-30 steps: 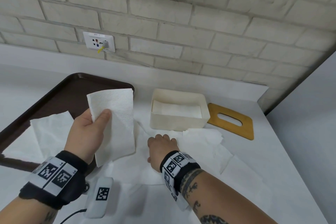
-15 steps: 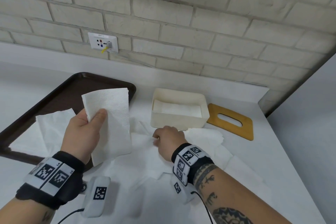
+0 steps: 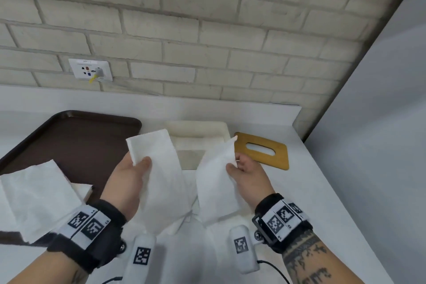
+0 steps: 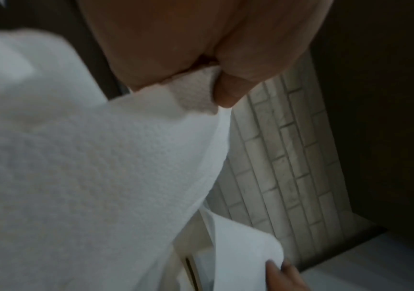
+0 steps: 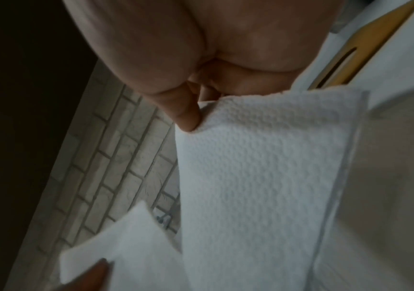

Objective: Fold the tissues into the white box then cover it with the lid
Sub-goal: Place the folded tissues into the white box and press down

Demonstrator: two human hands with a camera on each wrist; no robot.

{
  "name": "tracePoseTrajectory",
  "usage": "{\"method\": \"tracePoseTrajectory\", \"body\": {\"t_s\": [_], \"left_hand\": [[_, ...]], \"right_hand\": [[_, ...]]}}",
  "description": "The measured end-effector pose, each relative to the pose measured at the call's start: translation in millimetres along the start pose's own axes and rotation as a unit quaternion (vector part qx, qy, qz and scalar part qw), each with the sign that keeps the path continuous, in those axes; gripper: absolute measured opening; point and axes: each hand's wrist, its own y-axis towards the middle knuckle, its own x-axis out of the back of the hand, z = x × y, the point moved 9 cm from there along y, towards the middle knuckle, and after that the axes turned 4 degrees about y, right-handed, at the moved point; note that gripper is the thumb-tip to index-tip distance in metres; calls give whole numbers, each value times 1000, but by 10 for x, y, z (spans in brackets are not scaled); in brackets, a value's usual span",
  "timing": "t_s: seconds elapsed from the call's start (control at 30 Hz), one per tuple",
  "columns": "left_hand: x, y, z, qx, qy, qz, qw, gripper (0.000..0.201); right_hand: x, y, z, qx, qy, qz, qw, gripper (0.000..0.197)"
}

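My left hand (image 3: 136,168) pinches a folded white tissue (image 3: 159,175) by its upper left edge and holds it up in front of the white box (image 3: 198,129). My right hand (image 3: 239,166) pinches a second tissue (image 3: 216,187) by its top right corner, lifted off the counter. The two sheets hang side by side and hide most of the box, whose back rim and pale inside show between them. The wooden lid (image 3: 262,152) with its oval slot lies flat to the right of the box. In the wrist views, thumb and fingers (image 4: 225,94) nip each textured tissue (image 5: 263,157).
A dark brown tray (image 3: 76,143) lies at the left with an unfolded tissue (image 3: 36,193) draped over its near edge. More loose tissues lie on the white counter (image 3: 322,191) under my hands. A brick wall with a socket (image 3: 91,69) stands behind; a grey wall closes the right.
My right hand, which lay on the tissues on the counter, has picked one up and raised it. The left hand has carried its folded tissue right, toward the box. The view tilted upward.
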Motion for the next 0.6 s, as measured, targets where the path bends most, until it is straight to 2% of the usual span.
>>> {"method": "tracePoseTrajectory", "body": {"t_s": [0.17, 0.3, 0.37, 0.47, 0.6], "left_hand": [[-500, -81, 283, 89, -61, 78, 991, 26], [-723, -182, 367, 137, -99, 109, 980, 32], [-793, -219, 363, 143, -114, 116, 976, 36], [-854, -255, 326, 144, -146, 121, 971, 40], [-862, -270, 284, 135, -156, 131, 970, 45]], "right_hand": [[320, -130, 218, 55, 141, -75, 986, 30], [292, -192, 354, 85, 231, -55, 968, 30], [176, -209, 264, 69, 195, -36, 978, 31], [-3, -250, 7, 15, 58, -21, 998, 31], [-165, -297, -140, -8, -19, 0, 1000, 32]]}}
